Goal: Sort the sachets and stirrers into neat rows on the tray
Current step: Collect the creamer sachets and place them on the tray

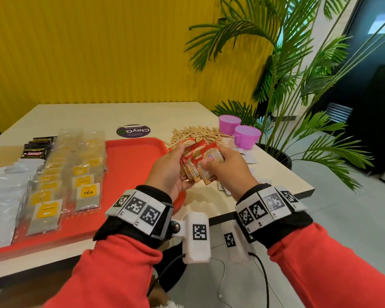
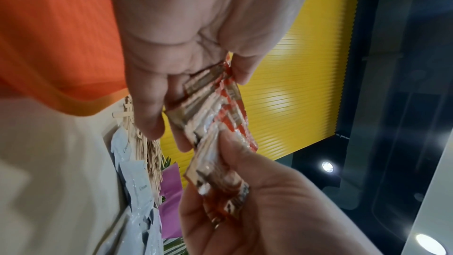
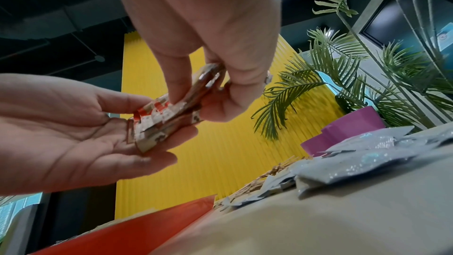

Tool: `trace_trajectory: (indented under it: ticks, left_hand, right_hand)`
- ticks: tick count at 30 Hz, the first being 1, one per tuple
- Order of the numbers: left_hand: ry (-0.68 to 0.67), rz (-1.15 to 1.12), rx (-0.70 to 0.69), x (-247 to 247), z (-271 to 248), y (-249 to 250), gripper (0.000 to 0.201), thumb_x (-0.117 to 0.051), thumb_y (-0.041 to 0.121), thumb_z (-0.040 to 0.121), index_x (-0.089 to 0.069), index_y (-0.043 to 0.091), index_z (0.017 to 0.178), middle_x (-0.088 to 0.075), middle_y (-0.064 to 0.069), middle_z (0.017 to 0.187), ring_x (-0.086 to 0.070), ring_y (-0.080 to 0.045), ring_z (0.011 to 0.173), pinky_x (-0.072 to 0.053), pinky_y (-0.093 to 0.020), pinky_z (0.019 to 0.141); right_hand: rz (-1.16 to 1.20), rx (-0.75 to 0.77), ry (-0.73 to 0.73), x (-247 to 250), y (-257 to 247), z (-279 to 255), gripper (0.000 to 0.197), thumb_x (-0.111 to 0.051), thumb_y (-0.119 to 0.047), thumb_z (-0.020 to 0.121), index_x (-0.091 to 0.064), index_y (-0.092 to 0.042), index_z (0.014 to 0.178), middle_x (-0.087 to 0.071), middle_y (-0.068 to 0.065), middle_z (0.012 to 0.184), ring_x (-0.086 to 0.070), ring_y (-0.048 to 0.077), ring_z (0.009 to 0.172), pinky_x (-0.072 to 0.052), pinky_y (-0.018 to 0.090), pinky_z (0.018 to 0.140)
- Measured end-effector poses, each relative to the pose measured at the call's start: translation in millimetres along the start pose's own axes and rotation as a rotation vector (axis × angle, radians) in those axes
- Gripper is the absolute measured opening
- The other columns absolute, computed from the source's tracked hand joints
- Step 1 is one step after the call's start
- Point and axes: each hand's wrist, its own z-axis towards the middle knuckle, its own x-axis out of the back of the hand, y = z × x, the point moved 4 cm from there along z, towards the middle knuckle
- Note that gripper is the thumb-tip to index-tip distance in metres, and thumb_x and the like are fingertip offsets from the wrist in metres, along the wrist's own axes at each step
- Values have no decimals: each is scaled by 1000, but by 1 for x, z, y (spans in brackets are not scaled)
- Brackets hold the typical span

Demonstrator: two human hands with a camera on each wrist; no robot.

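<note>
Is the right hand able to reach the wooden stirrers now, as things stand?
Probably not at once. The path to the stirrers looks open, just beyond the hands, but the right hand is pinching a red sachet from the bundle in the left hand; it must let go first.

Office break area or café corner, from what I see

A ribbed yellow wall [image 1: 120, 52], a potted palm [image 1: 298, 74], a branded sticker [image 1: 133, 130] on the pale table [image 1: 156, 114], and a red serving tray [image 1: 133, 161] (tea sachets [image 1: 85, 174] lined up on it) suggest a staff refreshment spot.
</note>
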Motion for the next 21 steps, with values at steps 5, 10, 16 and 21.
trace_trajectory:
  ticks: [5,10,16,21]
  left_hand:
    - [-39,-50,-42,0,0,2,34,-46,37,96,-58,13,116,-70,-10,102,-67,-23,88,-55,-42,79]
    - [-67,92,-101,1,-2,1,24,-51,8,93,-57,14,116,-68,-6,100,-65,-20,83,-53,-35,74]
    - [-89,87,-120,2,0,3,25,-48,4,94,-55,14,116,-68,-7,96,-65,-18,76,-56,-27,60]
    - [-100,29,-120,2,0,4,16,-46,13,97,-59,19,105,-69,-4,91,-67,-14,70,-56,-27,56]
  right_hand:
    - [17,-20,-34,1,1,-2,16,-65,-7,84,-61,-23,83,-67,-1,79,-64,15,71,-53,30,68]
    - [-20,-40,-78,-2,1,-1,11,-65,-11,85,-62,-21,81,-67,0,77,-64,16,70,-53,32,67]
    - [-57,-35,-125,-8,0,-3,10,-65,-11,85,-62,-20,85,-67,-2,79,-65,16,75,-54,36,77]
    - [-94,13,-155,-9,-8,-6,13,-64,-8,85,-61,-21,84,-67,-1,83,-64,15,77,-53,35,80]
